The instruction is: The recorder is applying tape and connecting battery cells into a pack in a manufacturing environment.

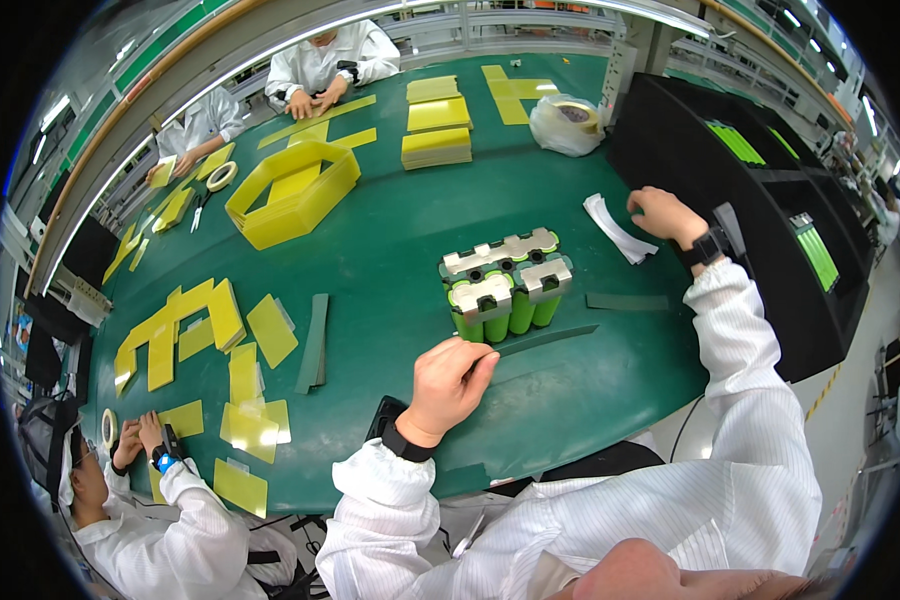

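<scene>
A block of green cylindrical battery cells [507, 285] stands upright on the green table, with silvery metal plates across its top. My left hand [448, 388] is closed just in front of its near left corner. Thumb and fingers meet at the left end of a thin dark green strip [550, 340], which lies along the block's front. To the right, my right hand [667, 217] is curled with its fingertips drawn together, beside a small stack of white paper strips [618, 232]. Whatever those fingertips hold, if anything, is hidden.
Another flat dark strip [627, 302] lies right of the block; more strips [313, 345] lie left. A black shelf rack [740, 220] borders the right edge. Yellow sheets [435, 148], a yellow hexagonal frame [295, 195] and bagged tape [570, 122] sit farther off. Co-workers' hands [140, 437] work around the table.
</scene>
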Motion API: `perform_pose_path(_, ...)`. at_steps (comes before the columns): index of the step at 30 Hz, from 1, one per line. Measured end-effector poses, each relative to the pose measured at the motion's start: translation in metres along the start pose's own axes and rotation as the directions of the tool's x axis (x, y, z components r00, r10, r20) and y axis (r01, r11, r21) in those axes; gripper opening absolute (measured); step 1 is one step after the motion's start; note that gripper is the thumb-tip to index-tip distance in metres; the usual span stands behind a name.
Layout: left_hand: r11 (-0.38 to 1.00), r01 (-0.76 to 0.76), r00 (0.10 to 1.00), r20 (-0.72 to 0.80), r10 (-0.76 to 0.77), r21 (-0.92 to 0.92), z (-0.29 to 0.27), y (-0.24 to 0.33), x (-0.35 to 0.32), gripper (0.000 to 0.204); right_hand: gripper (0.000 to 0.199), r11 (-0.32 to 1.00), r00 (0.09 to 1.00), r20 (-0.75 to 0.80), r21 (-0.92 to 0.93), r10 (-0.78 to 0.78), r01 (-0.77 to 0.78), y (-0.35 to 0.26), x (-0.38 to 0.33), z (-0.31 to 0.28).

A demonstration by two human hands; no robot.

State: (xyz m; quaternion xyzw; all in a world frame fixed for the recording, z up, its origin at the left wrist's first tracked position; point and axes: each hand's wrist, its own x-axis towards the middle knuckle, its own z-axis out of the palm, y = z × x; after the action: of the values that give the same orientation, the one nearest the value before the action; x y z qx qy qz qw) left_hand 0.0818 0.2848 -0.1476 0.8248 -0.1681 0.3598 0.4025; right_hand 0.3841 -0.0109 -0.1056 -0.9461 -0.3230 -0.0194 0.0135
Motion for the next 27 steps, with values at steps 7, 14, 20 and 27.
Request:
perform_pose_path(7,1.0,-0.022,1.0,0.014,0.022,-0.007,0.0,0.001,-0.001,0.007,0.027,0.991,0.999,0.038,-0.129,0.039,-0.034,0.017,-0.04,0.015)
perform_pose_path(14,0.999,-0.037,0.999,-0.027,0.037,0.003,0.003,-0.001,-0.001,0.009,0.009,0.999,0.997,-0.064,0.01,-0.036,0.036,0.02,-0.038,0.033)
perform_pose_path(20,0.999,-0.036,0.999,-0.025,0.036,0.0,0.001,0.0,-0.002,0.009,0.013,0.994,0.988,-0.114,0.006,-0.104,0.106,0.008,-0.03,0.024)
perform_pose_path(27,0.975,0.203,0.974,-0.078,-0.211,-0.094,0.004,-0.001,-0.005,0.008,0.025,0.969,0.877,-0.426,-0.001,-0.222,0.245,-0.053,-0.052,-0.016)
